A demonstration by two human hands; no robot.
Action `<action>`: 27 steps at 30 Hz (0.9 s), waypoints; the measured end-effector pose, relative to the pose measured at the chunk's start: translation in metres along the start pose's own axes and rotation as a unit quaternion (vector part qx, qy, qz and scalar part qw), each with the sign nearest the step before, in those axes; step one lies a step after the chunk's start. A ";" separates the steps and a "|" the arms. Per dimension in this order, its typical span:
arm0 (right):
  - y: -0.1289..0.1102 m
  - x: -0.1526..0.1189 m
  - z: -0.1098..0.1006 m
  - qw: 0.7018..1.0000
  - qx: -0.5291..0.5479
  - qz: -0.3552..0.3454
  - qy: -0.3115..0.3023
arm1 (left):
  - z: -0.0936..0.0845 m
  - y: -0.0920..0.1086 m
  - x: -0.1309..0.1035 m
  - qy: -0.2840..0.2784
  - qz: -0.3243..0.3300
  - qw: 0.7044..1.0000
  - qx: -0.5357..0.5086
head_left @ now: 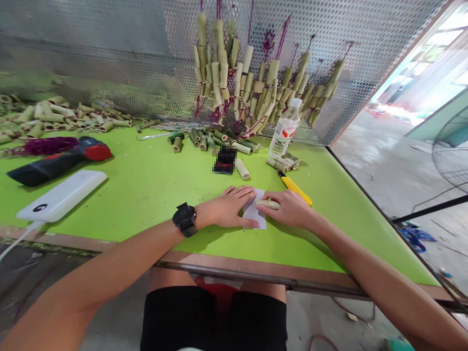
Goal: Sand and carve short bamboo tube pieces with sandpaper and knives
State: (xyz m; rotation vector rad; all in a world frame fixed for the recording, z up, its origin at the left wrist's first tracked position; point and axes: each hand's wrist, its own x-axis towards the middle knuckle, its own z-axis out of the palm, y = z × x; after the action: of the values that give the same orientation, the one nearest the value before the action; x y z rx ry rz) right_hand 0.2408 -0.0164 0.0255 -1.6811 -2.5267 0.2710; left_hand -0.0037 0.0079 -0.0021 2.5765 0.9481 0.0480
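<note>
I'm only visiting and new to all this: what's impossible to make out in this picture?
All in the head view:
White sheet of paper: left part hidden under the left hand.
Pale, slender bamboo-like piece: partly covered by the right hand.
Black rectangular object: blurred into blocks.
Clear plastic bottle: label print too small to read.
White cable: cut off by the left edge.

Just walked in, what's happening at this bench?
A person sits at a green table, working two-handed. The left hand is spread flat, holding down a white sheet. The right hand grips a short bamboo piece, its tip over that sheet. A yellow cutter lies just beyond the right hand, and a water bottle stands farther back. Bamboo strings hang against the mesh behind.
</note>
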 end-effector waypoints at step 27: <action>0.001 0.001 -0.002 0.998 -0.016 0.043 0.035 | 0.001 -0.004 -0.001 -0.002 0.004 1.000 -0.006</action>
State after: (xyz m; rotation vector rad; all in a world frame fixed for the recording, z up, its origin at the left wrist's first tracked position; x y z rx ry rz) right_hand 0.2417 -0.0155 0.0268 -1.7802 -2.4270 0.1763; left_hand -0.0065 0.0095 -0.0047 2.5695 0.9321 0.0496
